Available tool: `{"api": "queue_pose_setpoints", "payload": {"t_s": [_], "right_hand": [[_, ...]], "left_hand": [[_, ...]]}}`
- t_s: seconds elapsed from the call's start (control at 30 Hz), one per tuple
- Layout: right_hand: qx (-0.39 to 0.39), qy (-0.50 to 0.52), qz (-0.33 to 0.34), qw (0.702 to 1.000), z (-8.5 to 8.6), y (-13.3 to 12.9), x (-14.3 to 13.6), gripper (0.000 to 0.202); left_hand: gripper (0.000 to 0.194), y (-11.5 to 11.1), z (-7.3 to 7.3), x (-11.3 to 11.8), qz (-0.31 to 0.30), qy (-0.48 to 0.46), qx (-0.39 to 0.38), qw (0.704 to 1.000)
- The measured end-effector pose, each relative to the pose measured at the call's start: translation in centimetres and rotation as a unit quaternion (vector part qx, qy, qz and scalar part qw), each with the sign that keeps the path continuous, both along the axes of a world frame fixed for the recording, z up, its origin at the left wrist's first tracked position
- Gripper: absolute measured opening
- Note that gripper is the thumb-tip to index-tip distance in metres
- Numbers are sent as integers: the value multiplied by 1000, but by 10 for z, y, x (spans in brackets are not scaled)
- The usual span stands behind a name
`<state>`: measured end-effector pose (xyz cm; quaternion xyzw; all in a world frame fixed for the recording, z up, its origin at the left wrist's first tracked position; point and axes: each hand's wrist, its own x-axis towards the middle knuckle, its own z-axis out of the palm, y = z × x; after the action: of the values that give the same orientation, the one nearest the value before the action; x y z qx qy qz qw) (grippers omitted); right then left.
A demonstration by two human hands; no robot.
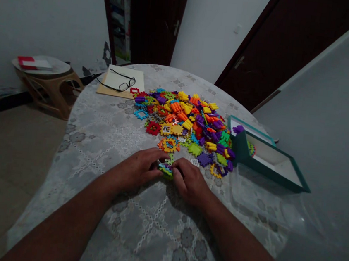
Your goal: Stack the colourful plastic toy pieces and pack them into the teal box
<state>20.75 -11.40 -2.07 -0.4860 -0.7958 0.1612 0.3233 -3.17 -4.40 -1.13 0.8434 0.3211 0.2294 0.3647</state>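
Observation:
Between my two hands is a small block of interlocking plastic building pieces (166,171), light green at the bottom with blue and purple above. My left hand (141,164) grips its left side between thumb and fingers. On the right side, my right hand (188,177) pinches it with curled fingers. Just beyond the hands lies a large heap of colourful building pieces (181,108), in orange, yellow, purple, red and green. Nearest to my fingers are a yellow-orange gear-edged piece (169,145), a light green square piece (195,149) and a purple square piece (205,159).
A round table with a patterned grey cloth (98,139) holds everything. Eyeglasses (123,86) rest on a paper pad (139,77) at the back left. To the right stand a dark green box (275,176) and a clear plastic tray (255,193). A stool (51,88) is beyond the table's left edge.

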Motion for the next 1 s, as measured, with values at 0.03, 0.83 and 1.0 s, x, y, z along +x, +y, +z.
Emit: {"api": "queue_pose_setpoints", "payload": {"t_s": [0.03,0.83,1.0], "right_hand": [[1,7,6,1000,0,0,0,15],[171,-40,-191,966,-10,33,49,17],[83,-4,-74,994,2,10,21,16]], "left_hand": [[37,0,0,0,-5,-2,2,1000],[20,-1,4,0,-23,3,-25,999],[23,-2,3,-1,-9,-4,-27,1000]]}}
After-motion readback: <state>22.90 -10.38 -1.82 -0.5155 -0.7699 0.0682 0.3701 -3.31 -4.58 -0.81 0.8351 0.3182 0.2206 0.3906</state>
